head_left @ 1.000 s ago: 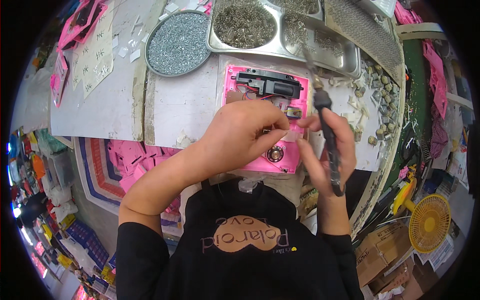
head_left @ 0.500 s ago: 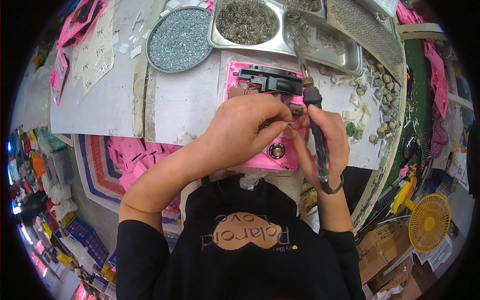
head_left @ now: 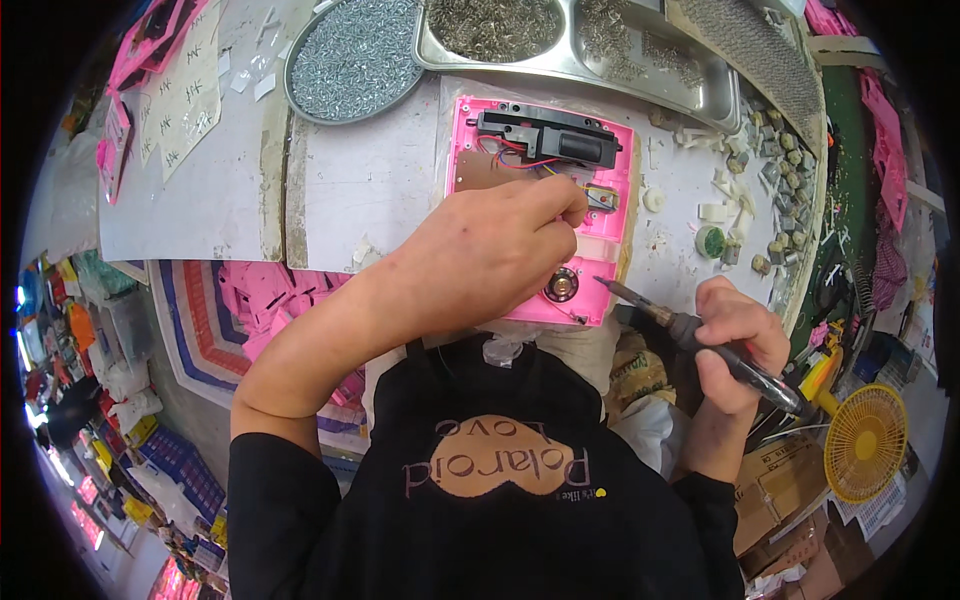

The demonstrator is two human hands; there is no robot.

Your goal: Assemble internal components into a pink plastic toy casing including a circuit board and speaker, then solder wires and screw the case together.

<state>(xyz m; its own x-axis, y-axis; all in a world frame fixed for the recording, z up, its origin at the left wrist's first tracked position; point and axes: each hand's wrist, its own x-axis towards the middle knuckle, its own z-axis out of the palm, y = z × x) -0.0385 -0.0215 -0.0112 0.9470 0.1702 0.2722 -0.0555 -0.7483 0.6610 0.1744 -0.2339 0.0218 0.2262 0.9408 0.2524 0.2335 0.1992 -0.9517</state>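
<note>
My right hand (head_left: 738,338) is closed round the dark handle of a soldering iron (head_left: 684,330). The iron's tip points left, just over the lower right of an open pink plastic casing (head_left: 592,302). Above the casing's middle, my left hand (head_left: 500,248) has its fingers curled in a pinch; what they hold is hidden. Thin coloured wires (head_left: 545,163) run close to those fingertips. Inside the casing are a black mechanism (head_left: 555,143), a brown board (head_left: 485,172) partly under my hand, a small metal part (head_left: 602,197) and a small round speaker (head_left: 562,285).
Behind the casing stand a round tray of small screws (head_left: 355,62) and a metal tray (head_left: 660,103) with springy metal pieces. Small motors (head_left: 785,190) and white plastic bits lie at right. A green-topped roll (head_left: 710,241) is nearer. Beyond sits a yellow fan (head_left: 866,442).
My right hand has moved right and down, away from my left hand, and the iron has swung from upright to pointing left. My left hand stays over the casing, its fingers now more curled.
</note>
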